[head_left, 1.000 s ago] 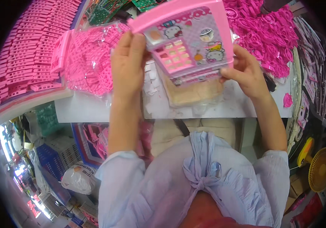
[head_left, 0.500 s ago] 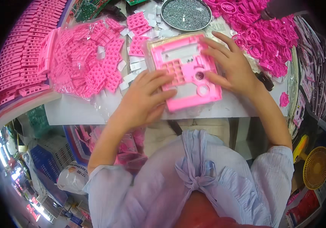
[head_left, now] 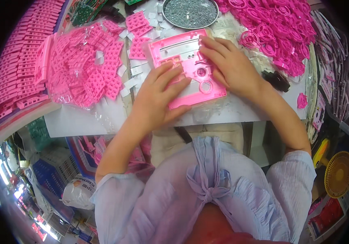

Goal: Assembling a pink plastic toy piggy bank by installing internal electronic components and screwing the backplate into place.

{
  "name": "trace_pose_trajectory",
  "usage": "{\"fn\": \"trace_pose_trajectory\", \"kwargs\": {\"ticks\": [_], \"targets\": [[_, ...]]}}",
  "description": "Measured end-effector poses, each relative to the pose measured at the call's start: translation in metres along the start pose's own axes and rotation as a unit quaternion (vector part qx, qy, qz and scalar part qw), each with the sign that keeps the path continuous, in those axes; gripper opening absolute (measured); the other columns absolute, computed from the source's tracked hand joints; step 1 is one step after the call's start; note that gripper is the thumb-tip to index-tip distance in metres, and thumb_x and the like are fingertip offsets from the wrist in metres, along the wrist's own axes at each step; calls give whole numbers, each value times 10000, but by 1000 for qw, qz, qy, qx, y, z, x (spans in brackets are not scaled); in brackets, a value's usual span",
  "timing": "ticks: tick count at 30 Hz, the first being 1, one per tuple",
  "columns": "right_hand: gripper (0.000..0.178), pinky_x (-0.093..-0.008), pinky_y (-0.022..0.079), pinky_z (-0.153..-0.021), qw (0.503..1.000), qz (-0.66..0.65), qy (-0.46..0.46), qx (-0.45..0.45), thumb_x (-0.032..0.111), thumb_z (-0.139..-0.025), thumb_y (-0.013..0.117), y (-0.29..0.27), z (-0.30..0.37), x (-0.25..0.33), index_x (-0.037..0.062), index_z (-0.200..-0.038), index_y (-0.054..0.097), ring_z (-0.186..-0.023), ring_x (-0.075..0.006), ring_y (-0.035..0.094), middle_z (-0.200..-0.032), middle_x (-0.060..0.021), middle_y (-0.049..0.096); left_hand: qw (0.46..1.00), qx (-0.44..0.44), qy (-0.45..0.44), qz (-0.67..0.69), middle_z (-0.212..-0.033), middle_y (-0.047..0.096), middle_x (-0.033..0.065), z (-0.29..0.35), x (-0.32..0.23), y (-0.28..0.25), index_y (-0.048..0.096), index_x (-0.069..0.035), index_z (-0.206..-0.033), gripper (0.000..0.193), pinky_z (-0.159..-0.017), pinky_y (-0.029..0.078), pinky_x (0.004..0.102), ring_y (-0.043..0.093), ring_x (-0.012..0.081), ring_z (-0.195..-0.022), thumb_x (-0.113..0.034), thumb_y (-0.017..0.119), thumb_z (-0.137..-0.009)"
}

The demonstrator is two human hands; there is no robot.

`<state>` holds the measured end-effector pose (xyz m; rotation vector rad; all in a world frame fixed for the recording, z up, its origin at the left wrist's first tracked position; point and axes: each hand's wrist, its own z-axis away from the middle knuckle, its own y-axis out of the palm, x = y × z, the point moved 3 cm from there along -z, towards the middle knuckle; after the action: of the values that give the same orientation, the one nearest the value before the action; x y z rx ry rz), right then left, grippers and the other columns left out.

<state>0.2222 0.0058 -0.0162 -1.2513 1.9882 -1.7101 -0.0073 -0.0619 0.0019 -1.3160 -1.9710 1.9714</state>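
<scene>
A pink plastic casing (head_left: 201, 99), with a grid of small openings, a round hole and a ring, lies tilted on the work table in front of me. It rests on a clear plastic bag or wrap. My left hand (head_left: 158, 87) lies over its left side, fingers spread across the grid and thumb by the lower left edge. At the opposite side, my right hand (head_left: 233, 65) is closed over the casing's right rim, its fingers bent onto the face. Small dark metal bits sit in the casing near its middle. Part of the grid is hidden by my left fingers.
A round tray (head_left: 190, 14) of small screws stands behind the casing. Bagged pink keypads (head_left: 87, 67) lie left, near stacked pink parts (head_left: 21, 61). Dark pink ring parts (head_left: 274, 30) are heaped at the back right. A yellow fan (head_left: 339, 175) is at the lower right.
The casing sits slightly farther from me. My left hand reaches farther over the grid, fingers more spread. My right fingers have drawn in closer against the casing's right side. The whole view has shifted a little.
</scene>
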Motion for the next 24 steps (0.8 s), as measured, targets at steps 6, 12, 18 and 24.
{"fn": "trace_pose_trajectory", "kwargs": {"ticks": [6,12,18,24], "targets": [[473,-494,433,-1039,997,9,43,-63,257,-786,730,-9,36,30,54,-1209,672,-1254,-403,498,-1409,-132,567,998,43,42,9,-1508,506,145,23,-3,18,651,-138,-1334,619,-1141,372,538,427,429,-1403,-411,780,-794],[338,-393,548,-761,923,-163,343,-56,203,-861,722,-65,92,-20,73,-1169,675,-840,-274,679,-1021,-110,689,998,51,43,8,-1502,502,169,22,1,17,667,-130,-1302,572,-1149,363,538,412,426,-1416,-447,738,-831],[176,-474,515,-678,963,74,232,115,137,-859,702,-48,94,-22,79,-1018,652,-769,-366,665,-900,-133,683,996,55,21,59,-1515,479,180,15,0,12,676,-131,-1288,532,-1162,343,537,378,434,-1438,-310,769,-796],[228,-393,544,-650,982,-127,141,-12,120,-822,734,-59,62,20,57,-1034,677,-746,-303,670,-860,-109,668,954,-19,-182,238,-968,692,118,12,-35,-12,687,-6,-1062,198,-798,530,328,677,209,-914,-107,666,-894]]}}
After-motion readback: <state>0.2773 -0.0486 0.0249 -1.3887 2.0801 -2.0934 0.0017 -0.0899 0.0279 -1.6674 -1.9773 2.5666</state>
